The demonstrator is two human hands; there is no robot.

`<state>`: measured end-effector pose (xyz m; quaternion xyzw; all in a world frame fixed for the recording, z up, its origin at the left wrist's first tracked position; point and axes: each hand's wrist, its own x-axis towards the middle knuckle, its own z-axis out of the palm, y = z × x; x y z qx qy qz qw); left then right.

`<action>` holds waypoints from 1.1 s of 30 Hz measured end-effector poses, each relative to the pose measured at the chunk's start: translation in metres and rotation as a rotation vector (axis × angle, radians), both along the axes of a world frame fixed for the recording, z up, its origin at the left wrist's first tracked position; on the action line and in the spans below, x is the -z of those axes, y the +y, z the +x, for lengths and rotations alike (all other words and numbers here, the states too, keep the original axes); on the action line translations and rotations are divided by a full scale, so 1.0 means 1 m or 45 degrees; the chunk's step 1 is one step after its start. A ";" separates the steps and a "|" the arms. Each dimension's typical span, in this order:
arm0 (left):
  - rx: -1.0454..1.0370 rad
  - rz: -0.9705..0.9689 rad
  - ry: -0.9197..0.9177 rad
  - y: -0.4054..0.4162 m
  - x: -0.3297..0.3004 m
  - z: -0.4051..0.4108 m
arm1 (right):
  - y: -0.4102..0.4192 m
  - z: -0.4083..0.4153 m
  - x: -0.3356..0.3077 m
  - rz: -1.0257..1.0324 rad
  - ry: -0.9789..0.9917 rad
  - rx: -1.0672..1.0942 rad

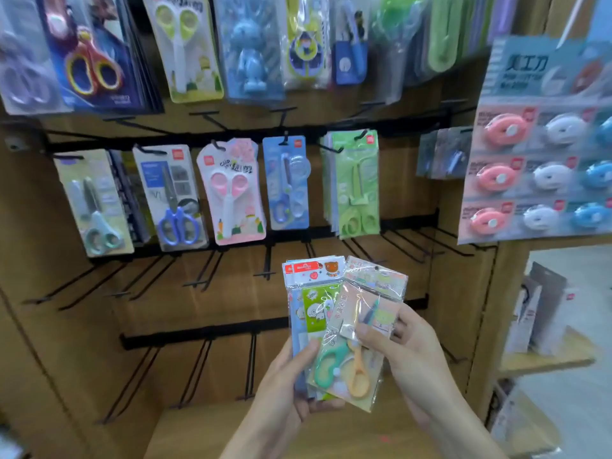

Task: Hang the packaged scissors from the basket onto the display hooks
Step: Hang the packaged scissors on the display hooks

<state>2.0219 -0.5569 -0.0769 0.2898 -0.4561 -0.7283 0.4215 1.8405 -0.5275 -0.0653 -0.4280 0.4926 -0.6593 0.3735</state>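
My left hand (284, 389) grips a small stack of packaged scissors (313, 303) from below, thumb across the front. My right hand (410, 346) pinches the front pack (361, 332), a clear bag with green and orange handled scissors, tilted to the right off the stack. Both hands are low in the middle of the head view, in front of the wooden display. Bare black display hooks (268, 263) stick out just above the packs, and more bare hooks (251, 366) stand on the lower rail. The basket is not in view.
Packaged scissors hang on the middle rail: a pink pair (231, 190), a blue pair (286, 180), a green pair (357, 180). More packs fill the top row. A card of small cutters (536, 173) hangs at right. A side shelf (546, 356) holds boxed goods.
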 end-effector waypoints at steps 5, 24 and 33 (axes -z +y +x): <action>-0.089 -0.070 0.025 -0.005 -0.037 -0.024 | -0.009 -0.020 -0.046 -0.146 -0.029 0.159; -0.280 -0.076 0.035 -0.013 -0.089 -0.011 | -0.087 -0.041 -0.177 -0.361 0.435 0.233; -0.266 -0.042 0.053 -0.008 -0.092 -0.002 | -0.090 -0.036 -0.181 -0.283 0.483 0.271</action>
